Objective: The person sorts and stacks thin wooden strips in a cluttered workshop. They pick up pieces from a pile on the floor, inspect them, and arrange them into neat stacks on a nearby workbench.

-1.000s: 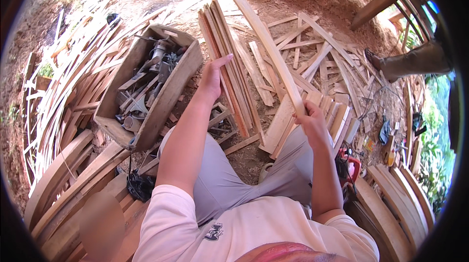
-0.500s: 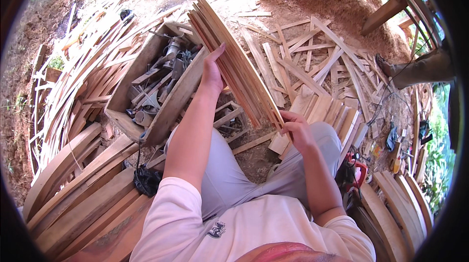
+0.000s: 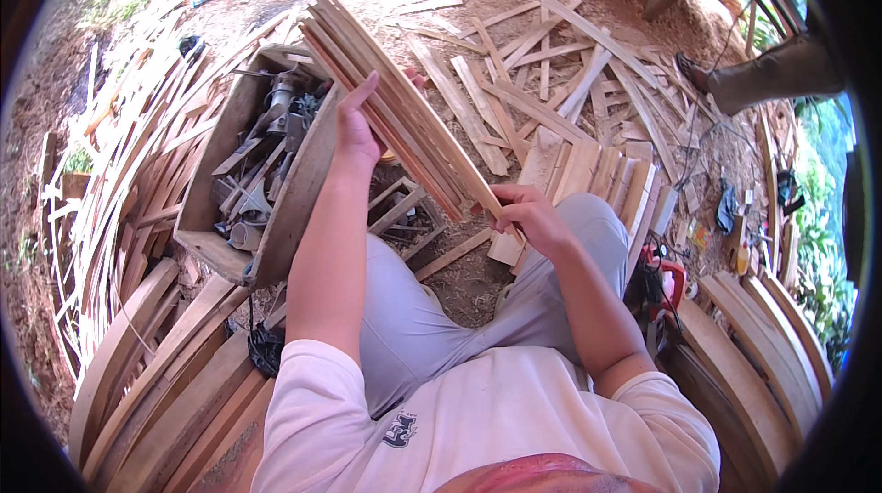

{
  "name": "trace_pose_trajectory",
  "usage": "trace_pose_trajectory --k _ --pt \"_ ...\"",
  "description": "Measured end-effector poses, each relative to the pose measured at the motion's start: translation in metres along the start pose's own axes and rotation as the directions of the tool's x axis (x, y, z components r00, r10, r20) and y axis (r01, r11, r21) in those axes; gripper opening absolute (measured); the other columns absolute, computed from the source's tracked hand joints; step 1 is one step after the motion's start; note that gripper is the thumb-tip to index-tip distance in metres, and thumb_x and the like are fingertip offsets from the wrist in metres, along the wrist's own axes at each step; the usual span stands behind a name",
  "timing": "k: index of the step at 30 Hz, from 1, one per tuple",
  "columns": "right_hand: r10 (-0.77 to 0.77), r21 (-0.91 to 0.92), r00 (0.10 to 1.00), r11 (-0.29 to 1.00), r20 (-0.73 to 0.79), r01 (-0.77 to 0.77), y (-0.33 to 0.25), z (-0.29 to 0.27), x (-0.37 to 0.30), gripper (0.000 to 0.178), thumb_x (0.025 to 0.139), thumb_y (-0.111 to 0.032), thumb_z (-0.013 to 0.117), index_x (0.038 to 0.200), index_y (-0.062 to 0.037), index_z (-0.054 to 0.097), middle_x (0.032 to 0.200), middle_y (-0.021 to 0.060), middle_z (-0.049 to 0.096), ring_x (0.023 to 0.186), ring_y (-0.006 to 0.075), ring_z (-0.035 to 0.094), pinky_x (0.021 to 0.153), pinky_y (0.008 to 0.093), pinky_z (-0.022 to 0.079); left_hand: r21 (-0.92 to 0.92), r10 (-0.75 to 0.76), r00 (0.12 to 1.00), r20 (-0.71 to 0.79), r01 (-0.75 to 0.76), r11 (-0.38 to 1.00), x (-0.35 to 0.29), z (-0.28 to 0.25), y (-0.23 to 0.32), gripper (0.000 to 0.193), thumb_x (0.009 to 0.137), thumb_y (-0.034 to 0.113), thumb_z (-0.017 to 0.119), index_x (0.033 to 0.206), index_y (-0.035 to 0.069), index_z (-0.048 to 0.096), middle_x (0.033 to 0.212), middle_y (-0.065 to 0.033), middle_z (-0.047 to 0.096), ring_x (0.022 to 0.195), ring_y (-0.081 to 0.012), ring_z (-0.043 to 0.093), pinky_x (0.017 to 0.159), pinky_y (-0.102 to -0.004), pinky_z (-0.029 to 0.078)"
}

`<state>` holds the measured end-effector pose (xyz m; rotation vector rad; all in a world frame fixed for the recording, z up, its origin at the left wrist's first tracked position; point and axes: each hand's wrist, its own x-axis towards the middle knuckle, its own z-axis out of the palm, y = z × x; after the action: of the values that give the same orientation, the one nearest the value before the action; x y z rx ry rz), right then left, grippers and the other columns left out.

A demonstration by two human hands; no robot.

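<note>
A: What has changed?
B: A second ago one long strip (image 3: 436, 121) stood apart in the right hand (image 3: 533, 217). Now it lies along the right side of the bundle of wood strips (image 3: 395, 107).

A: Where is that bundle?
B: Above the ground, in front of the knees, slanting from far left to near right.

A: And the hands?
B: The left hand (image 3: 356, 125) is wrapped around the bundle's left side about midway, thumb on top, with fingertips showing past the right side. The right hand has a narrow grip on the near end, thumb and fingers closed about the wood; I can't tell how many strips it pinches.

A: What's around them?
B: Bare dirt (image 3: 469, 295) between the legs. To the left, a wooden box (image 3: 294, 185) full of tools (image 3: 276, 125). Far right, loose scraps (image 3: 551, 107) lie crisscrossed, and beyond them is another person's leg (image 3: 776, 79). Short boards (image 3: 588, 171) stand beside the right knee, a red tool (image 3: 675, 282) near them, and curved planks (image 3: 753, 346) lie near right.
</note>
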<state>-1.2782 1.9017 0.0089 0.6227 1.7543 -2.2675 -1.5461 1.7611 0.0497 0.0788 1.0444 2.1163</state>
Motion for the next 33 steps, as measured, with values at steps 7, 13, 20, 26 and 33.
trace_pose_trajectory --k 7,13,20,26,33 --pt "0.032 0.069 0.994 0.997 0.105 -0.039 -0.006 0.006 -0.001 0.046 0.073 -0.004 0.060 0.117 0.0032 0.070 0.090 0.0040 0.067 0.075 0.0096 0.056 0.070 0.0236 0.046 0.108 -0.013 0.998 -0.063 0.020 0.994 -0.001 -0.006 -0.002 0.055 0.090 0.033 0.071 0.124 -0.010 0.060 0.117 -0.0250 0.068 0.110 -0.0333 0.068 0.099 -0.0477 0.056" --pt "0.069 0.005 0.994 0.998 0.084 -0.069 -0.009 0.009 0.000 0.045 0.076 -0.006 0.061 0.119 -0.0019 0.072 0.094 0.0032 0.070 0.079 0.0091 0.061 0.073 0.0249 0.049 0.204 -0.017 0.994 -0.108 0.039 0.978 0.014 -0.024 -0.009 0.048 0.089 0.025 0.076 0.121 -0.008 0.062 0.112 -0.0207 0.070 0.107 -0.0317 0.069 0.096 -0.0458 0.058" --pt "0.059 0.063 0.995 0.996 0.084 -0.065 0.005 0.006 0.010 0.046 0.074 -0.006 0.062 0.119 -0.0021 0.071 0.092 0.0045 0.069 0.081 0.0114 0.063 0.074 0.0268 0.049 0.176 0.001 0.990 -0.139 0.023 0.984 0.018 -0.028 -0.008 0.046 0.092 0.018 0.073 0.126 -0.009 0.058 0.116 -0.0204 0.069 0.111 -0.0320 0.068 0.098 -0.0430 0.055" --pt "-0.185 -0.167 0.983 0.969 -0.018 0.179 0.004 0.014 0.012 0.067 0.080 -0.015 0.064 0.144 -0.0003 0.049 0.120 0.0170 0.064 0.103 0.0231 0.064 0.091 0.0360 0.051 0.177 0.009 0.989 -0.148 0.017 0.984 0.015 -0.023 -0.009 0.045 0.094 0.018 0.071 0.127 -0.009 0.058 0.119 -0.0188 0.067 0.113 -0.0307 0.066 0.099 -0.0424 0.054" --pt "-0.410 -0.734 0.885 0.667 -0.221 0.126 -0.018 0.053 0.001 0.098 0.076 -0.047 0.083 0.144 0.0078 0.037 0.133 0.0297 0.053 0.124 0.0435 0.055 0.105 0.0494 0.045 0.192 0.013 0.950 -0.312 0.050 0.980 0.015 -0.021 -0.024 0.040 0.093 0.015 0.069 0.124 -0.009 0.060 0.115 -0.0178 0.070 0.108 -0.0270 0.068 0.100 -0.0388 0.052"
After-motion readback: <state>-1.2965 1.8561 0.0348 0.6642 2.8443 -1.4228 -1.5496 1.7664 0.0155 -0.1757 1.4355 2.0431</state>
